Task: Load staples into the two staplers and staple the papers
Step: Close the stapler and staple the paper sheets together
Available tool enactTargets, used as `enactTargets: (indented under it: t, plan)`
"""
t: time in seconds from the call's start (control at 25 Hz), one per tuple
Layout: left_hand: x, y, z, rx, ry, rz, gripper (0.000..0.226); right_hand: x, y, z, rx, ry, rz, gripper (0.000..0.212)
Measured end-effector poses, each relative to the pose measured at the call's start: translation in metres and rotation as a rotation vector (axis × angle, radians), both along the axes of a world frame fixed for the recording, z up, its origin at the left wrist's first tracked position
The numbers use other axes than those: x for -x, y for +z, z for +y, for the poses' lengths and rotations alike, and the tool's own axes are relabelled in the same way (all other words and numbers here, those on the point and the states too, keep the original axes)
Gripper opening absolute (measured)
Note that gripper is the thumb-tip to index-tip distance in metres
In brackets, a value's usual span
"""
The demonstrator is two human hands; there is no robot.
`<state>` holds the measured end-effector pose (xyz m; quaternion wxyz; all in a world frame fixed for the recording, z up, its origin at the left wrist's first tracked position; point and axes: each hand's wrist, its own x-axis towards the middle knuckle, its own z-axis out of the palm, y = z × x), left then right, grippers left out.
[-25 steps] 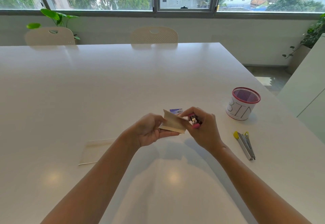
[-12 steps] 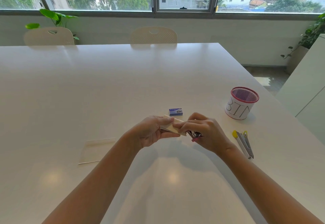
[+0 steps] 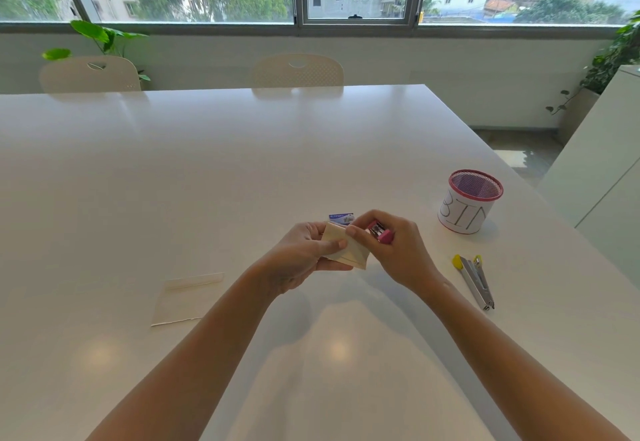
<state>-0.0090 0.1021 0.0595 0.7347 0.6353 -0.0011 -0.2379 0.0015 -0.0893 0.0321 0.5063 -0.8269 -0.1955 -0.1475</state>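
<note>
Both hands closed: left hand (image 3: 304,253) around folded paper (image 3: 348,250), right hand (image 3: 394,246) around pink stapler (image 3: 381,231)

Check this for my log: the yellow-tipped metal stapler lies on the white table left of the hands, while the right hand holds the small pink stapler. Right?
Not quite. In the head view the yellow-tipped metal stapler lies right of the hands, on the white table. The right hand does hold the small pink stapler.

Glossy smooth white table (image 3: 242,170), matt beige paper (image 3: 349,252), pink plastic stapler (image 3: 382,232), wire-mesh bin (image 3: 475,186)
</note>
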Motion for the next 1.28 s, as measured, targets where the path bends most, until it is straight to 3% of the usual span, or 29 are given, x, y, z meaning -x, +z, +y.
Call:
enactTargets:
  t: [0.16,0.48,0.76,0.84,0.92,1.0,1.12,1.28]
  plan:
    - [0.003,-0.001,-0.004,-0.036,0.023,-0.025,0.022,-0.002,-0.003,-0.002,0.008,0.033,0.073,0.007]
    - [0.002,-0.001,-0.011,0.022,0.105,0.004,0.014,-0.005,0.0,0.0,0.216,0.057,-0.158,0.008]
    - [0.002,-0.003,0.0,0.008,0.096,0.023,0.011,-0.007,0.004,-0.001,0.103,0.008,-0.066,0.009]
    - [0.001,-0.005,0.003,-0.018,0.119,0.035,0.012,-0.009,0.004,-0.002,0.017,-0.049,0.019,0.007]
    - [-0.002,-0.007,0.004,-0.013,0.194,0.03,0.01,-0.013,0.004,-0.001,-0.145,-0.069,0.246,0.012]
    - [-0.005,-0.008,0.006,0.004,0.268,0.032,0.015,-0.015,0.007,-0.002,-0.487,-0.021,0.58,0.017]
    - [-0.009,-0.011,0.01,0.038,0.363,0.044,0.024,-0.013,0.012,-0.003,-0.965,-0.001,0.914,0.001]
    - [-0.014,-0.01,0.009,0.117,0.442,0.043,0.018,-0.008,0.007,-0.003,-1.112,0.035,1.051,0.033]
